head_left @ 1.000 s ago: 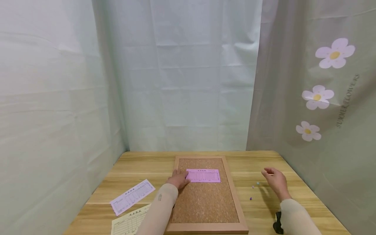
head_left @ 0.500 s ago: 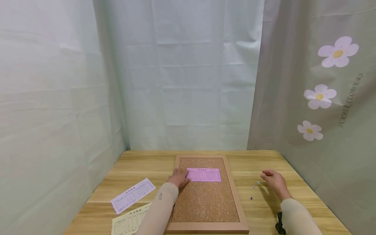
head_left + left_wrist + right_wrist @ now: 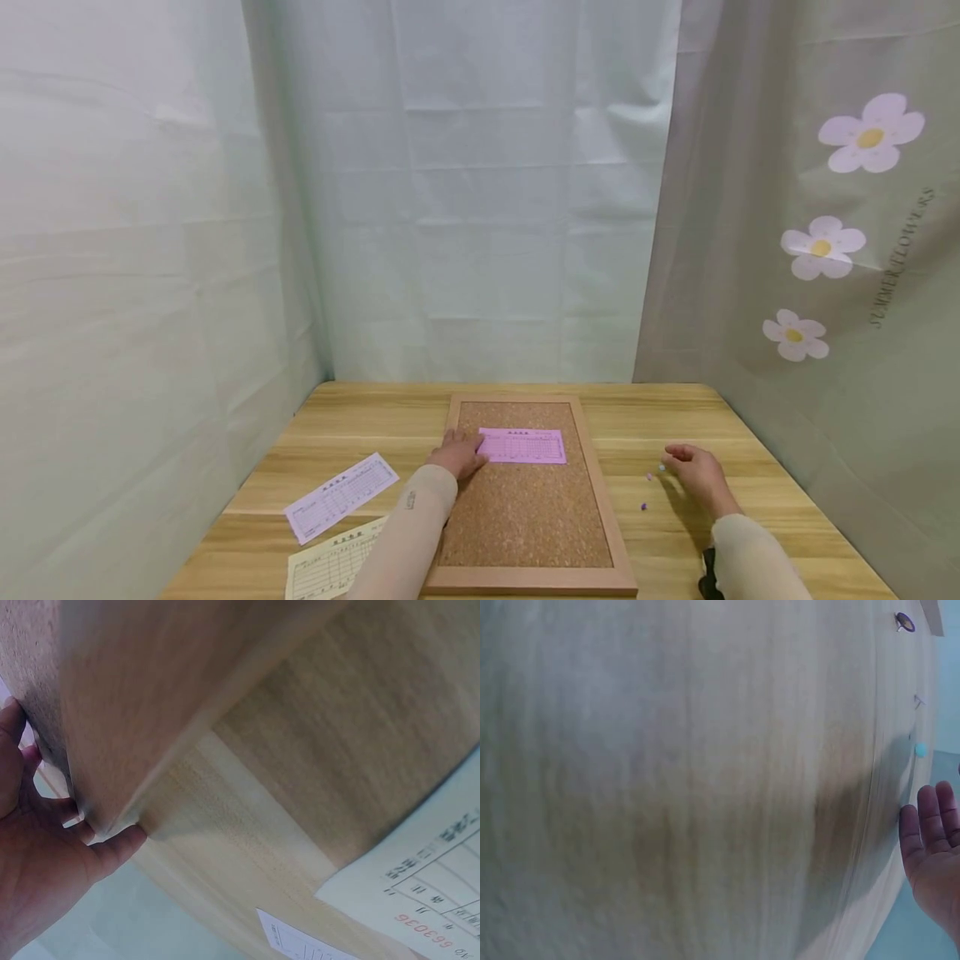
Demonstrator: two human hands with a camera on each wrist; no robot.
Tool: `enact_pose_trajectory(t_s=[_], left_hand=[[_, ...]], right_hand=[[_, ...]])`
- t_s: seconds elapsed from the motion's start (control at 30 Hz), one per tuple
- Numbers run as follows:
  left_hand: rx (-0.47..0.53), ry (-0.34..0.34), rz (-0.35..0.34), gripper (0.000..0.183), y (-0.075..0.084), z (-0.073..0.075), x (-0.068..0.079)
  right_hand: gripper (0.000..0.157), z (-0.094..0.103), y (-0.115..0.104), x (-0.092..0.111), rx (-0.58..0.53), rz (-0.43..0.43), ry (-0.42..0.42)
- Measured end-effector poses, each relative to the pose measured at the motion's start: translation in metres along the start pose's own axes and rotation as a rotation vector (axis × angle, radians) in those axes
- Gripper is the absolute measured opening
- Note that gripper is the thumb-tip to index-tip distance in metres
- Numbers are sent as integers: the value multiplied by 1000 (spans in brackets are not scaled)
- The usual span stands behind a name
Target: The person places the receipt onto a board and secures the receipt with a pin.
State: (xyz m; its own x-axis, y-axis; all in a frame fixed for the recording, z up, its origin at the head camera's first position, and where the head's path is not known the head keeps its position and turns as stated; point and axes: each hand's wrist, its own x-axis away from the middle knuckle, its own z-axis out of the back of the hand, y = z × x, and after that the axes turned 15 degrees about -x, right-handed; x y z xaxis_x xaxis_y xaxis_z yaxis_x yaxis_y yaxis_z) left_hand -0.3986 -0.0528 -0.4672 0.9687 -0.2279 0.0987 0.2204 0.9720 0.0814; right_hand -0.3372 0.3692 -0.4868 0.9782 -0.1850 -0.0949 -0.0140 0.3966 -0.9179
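A framed corkboard (image 3: 528, 517) lies on the table with a pink printed slip (image 3: 522, 446) flat on its upper part. My left hand (image 3: 457, 454) rests on the board's left frame, its fingertips touching the slip's left edge. In the left wrist view that hand (image 3: 45, 847) has its fingers spread over the frame's edge. To the right of the board my right hand (image 3: 697, 473) hovers low beside a light-blue thumbtack (image 3: 662, 467), fingers loosely bent. A pale pink thumbtack (image 3: 648, 477) and a purple thumbtack (image 3: 643, 506) lie nearby. The right thumb's tip is hidden in the right wrist view.
Left of the board lie a white printed slip (image 3: 341, 497) and a yellow printed slip (image 3: 333, 562), the latter partly covered by the left sleeve. Pale curtains (image 3: 487, 250) hang round the wooden table (image 3: 360, 412); the right one bears flowers.
My right hand has come down and slightly left, closer to the light-blue thumbtack. The left hand has kept its place on the board and slip.
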Motion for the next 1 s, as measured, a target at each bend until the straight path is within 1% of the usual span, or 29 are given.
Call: enact_pose_trajectory(t_s=[0.2,0.3,0.43,0.63,0.73,0.87,0.93,1.0], left_hand=[[-10,-2,0,52,1,0,-1],[-9,3,-2,52,0,0,-1],[-15,-1,-1,52,0,-2,-2],[-8,-2,6,52,1,-2,0],[-9,13,4,52,-2,-6,-4],[-20,4,5,53,-2,-6,-5],[-19,-8,9,52,0,-3,-3],[-26,-2,5,52,0,-3,-3]], right_hand=[[38,1,3,1,-6,5,-14],[38,2,5,2,18,12,-27],[39,2,8,3,39,-1,-34],[35,-1,10,3,15,-42,-26],[35,-4,8,4,9,-40,-21],[34,-6,7,5,21,-29,-15],[32,-7,7,6,36,-25,-12],[31,-8,6,5,60,-15,-7]])
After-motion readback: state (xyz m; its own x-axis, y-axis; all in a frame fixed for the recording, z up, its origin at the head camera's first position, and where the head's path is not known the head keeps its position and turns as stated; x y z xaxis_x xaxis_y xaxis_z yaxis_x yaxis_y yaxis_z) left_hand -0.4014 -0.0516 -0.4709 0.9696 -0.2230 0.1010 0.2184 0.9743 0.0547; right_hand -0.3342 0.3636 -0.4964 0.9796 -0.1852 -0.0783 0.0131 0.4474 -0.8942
